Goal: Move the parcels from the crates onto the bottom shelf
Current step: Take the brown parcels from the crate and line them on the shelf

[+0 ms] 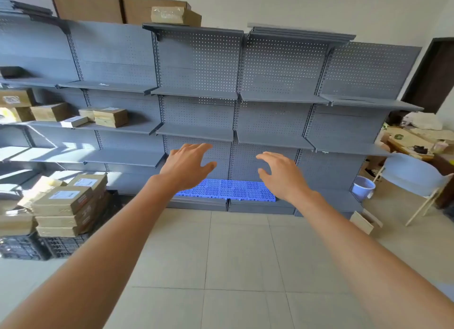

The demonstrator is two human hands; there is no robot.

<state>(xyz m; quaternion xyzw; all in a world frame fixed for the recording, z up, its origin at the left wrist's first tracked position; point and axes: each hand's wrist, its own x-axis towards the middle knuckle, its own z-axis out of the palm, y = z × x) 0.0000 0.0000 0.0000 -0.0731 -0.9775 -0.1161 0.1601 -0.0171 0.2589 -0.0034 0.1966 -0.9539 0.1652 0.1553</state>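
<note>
The shelving (pixel 201 83) spans the far wall; all positions below are given relative to it. The bottom shelf (pixel 258 204) runs along its base, and a blue mat (pixel 233 189) lies on the centre section. The parcels (pixel 63 201) are stacked at the lower left of the shelving, on black crates (pixel 36 246) standing on the floor. Both hands are raised in front of the centre bay. The left hand (pixel 185 167) is spread and holds nothing. The right hand (pixel 280 174) is likewise spread and empty. No parcel is in hand, so the likely next step is collection. Turn toward the stack, take the top parcel with a hand on each side, and keep it level.
</note>
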